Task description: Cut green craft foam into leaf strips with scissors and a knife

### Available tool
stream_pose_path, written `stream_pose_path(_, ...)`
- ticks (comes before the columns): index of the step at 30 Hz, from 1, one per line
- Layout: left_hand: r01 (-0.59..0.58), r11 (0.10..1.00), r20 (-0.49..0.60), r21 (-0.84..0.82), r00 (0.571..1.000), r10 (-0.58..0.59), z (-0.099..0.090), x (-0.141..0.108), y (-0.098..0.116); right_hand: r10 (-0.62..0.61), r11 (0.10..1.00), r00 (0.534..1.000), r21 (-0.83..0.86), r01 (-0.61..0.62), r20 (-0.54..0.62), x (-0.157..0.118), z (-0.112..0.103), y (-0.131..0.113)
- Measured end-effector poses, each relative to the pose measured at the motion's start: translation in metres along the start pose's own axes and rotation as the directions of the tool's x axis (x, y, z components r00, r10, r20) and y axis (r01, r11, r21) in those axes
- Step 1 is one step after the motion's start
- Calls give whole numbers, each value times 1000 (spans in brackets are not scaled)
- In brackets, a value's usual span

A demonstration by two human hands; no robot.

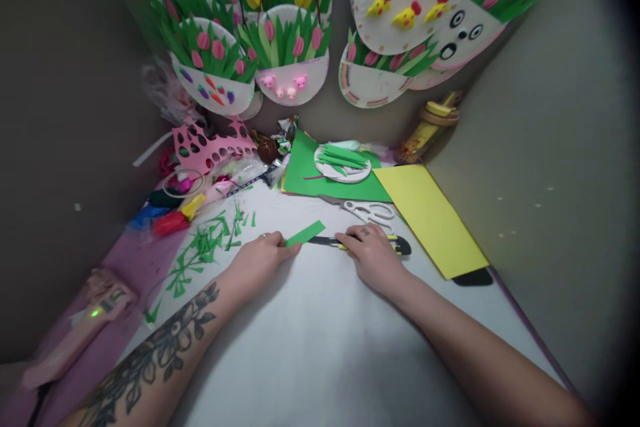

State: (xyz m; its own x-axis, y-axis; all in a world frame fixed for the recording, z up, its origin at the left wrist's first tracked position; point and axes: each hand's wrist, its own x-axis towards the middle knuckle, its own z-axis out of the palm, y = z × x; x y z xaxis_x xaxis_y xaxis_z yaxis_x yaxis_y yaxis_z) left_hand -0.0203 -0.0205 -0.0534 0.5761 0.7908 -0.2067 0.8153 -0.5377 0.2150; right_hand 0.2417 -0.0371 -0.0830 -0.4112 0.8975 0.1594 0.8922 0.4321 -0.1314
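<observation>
Pinched between the thumb and fingers of my left hand (267,255) is a green paper strip (311,233), its free end pointing up and to the right. My right hand (374,255) has its fingers over a black and yellow utility knife (401,245). The dark blade reaches left, close to the strip's lower edge; whether the two touch I cannot tell. The palm side of the right hand is hidden. Just beyond it lie white-handled scissors (373,211). Thin green paper scraps (205,245) are scattered left of my left hand.
A paper plate (361,179) with green strips rests on green sheets (300,170). Yellow card (430,220) lies at the right. Bags of coloured clay (173,221) and a pink device (80,337) are at the left. Decorated plate pockets (295,80) hang on the wall.
</observation>
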Motion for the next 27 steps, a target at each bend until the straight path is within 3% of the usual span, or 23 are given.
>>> stream_pose_path(12,-13,999,-39,-47,999,11,3,0,-2,-99,994,995,51,98,9,0,1,-32)
stream_pose_path(21,-62,990,-34,-123,998,58,2,10,-14,-111,993,994,29,110,11,-1,1,-37)
stream_pose_path(27,-111,977,-60,-181,993,102,2,15,-21,-150,988,989,46,149,18,3,4,-53)
